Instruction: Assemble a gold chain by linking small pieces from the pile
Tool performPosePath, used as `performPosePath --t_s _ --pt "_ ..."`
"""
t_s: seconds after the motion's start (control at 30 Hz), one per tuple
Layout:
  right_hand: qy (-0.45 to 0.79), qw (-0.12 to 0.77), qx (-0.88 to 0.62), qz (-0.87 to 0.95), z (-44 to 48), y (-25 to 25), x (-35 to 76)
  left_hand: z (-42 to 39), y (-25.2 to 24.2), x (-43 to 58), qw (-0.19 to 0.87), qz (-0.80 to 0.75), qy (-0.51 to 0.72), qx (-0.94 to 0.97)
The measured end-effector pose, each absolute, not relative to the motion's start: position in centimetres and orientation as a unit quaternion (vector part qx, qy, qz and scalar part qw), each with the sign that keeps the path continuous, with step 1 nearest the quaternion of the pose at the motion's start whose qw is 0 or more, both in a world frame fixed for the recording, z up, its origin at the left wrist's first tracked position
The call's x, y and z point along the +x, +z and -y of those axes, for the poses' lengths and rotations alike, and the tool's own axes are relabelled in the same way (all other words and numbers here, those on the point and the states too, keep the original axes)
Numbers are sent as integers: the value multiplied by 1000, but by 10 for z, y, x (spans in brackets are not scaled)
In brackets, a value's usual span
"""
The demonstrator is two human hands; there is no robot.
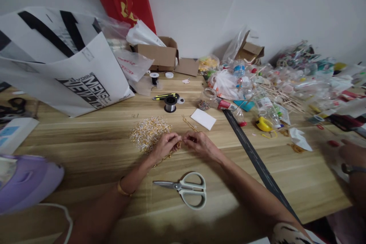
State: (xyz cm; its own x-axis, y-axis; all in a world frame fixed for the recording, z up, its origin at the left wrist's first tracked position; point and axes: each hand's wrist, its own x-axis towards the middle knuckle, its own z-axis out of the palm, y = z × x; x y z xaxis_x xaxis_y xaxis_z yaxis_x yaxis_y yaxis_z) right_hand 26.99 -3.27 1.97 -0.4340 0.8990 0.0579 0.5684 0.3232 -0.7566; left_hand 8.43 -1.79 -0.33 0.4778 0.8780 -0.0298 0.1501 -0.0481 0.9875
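Near the middle of the table, my left hand (167, 145) pinches a strand of small gold beads (169, 155) that trails down to the left beneath it. My right hand (197, 143) is almost touching it, thumb and forefinger pressed together; whatever they hold is too small to make out. A loose pile of gold and silver beads (147, 131) lies just left of my left hand. Above my right hand rests a thin gold piece (188, 122). Scissors with pale handles (193, 190) lie below both hands, blades pointing left.
Behind my hands are a wire spool (170, 104), a yellow cutter (166, 97), a white card (203, 119) and a bead jar (207, 99). A large white bag (85, 72) and purple iron (28, 183) stand left. Plastic bottles crowd the right; another person's hand (353, 152) is at far right.
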Motion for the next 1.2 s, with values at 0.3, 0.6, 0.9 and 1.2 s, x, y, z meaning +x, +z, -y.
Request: performPosePath --t_s 0.3,0.6,0.9,1.2 --pt "338 216 -449 799 37 25 268 22 -4 86 356 -435 334 757" --pt "360 239 -461 775 36 22 264 22 -4 85 387 -462 344 720" --pt "398 290 -481 726 36 19 259 23 -9 84 342 -443 312 767" --pt "335 277 -503 747 40 19 252 28 -6 87 289 -438 290 800"
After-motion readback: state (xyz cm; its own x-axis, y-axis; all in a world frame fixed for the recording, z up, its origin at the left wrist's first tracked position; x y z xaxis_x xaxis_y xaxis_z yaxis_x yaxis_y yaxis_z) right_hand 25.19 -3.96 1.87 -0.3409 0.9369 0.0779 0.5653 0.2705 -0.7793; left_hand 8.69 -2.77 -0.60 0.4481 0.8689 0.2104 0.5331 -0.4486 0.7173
